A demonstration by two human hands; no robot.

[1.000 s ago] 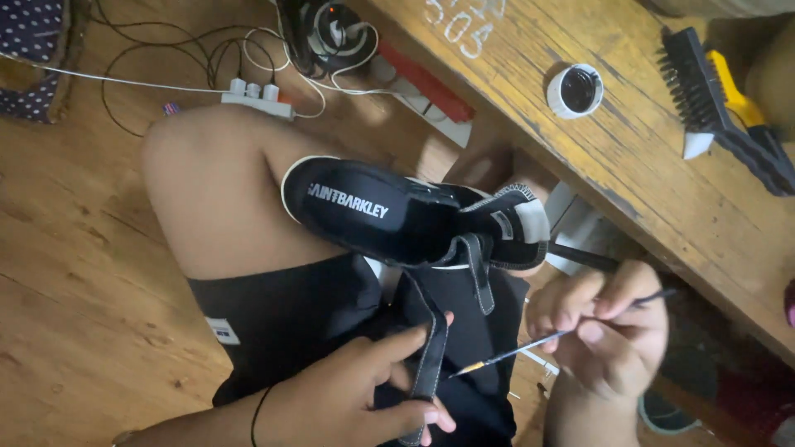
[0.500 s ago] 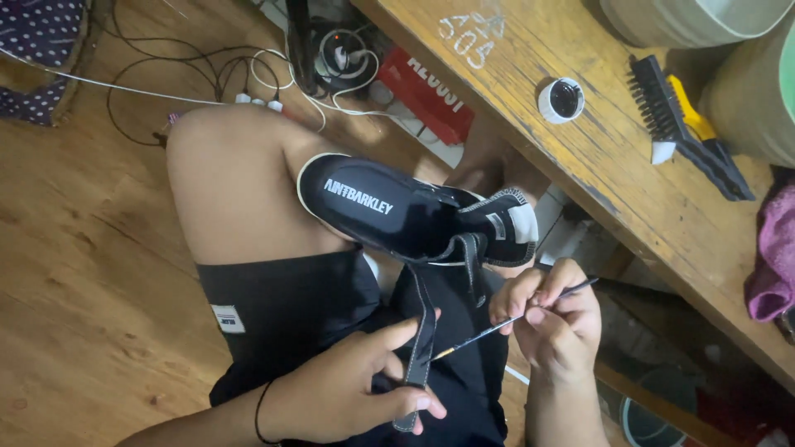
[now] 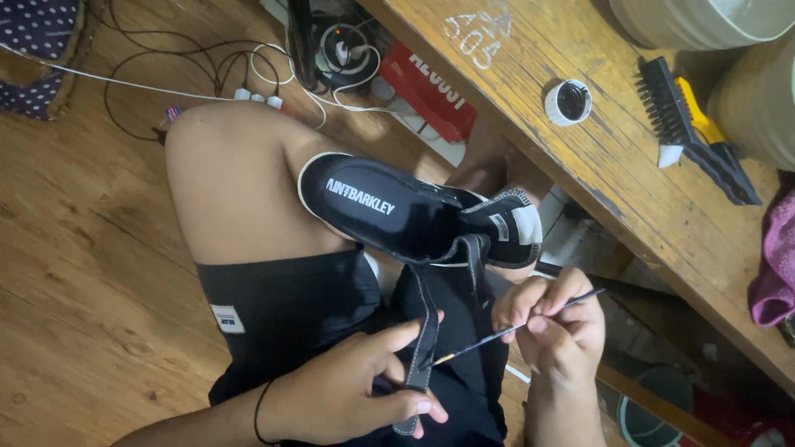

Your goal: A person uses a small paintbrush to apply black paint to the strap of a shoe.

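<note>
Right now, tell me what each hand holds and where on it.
The left hand pinches the shoe's dark strap near its loose end. The right hand holds a thin brush around the middle of its handle.

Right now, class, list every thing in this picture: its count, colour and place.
shoe: one, black, on the thigh
strap: one, black, hanging from the shoe
thin brush: one, dark, tip at the strap
scrub brush: one, black and yellow, on the bench
small open pot: one, white, on the bench
wooden bench: one, brown, upper right
cables: several, black and white, floor
left hand: grip on the strap
right hand: grip on the thin brush
</note>
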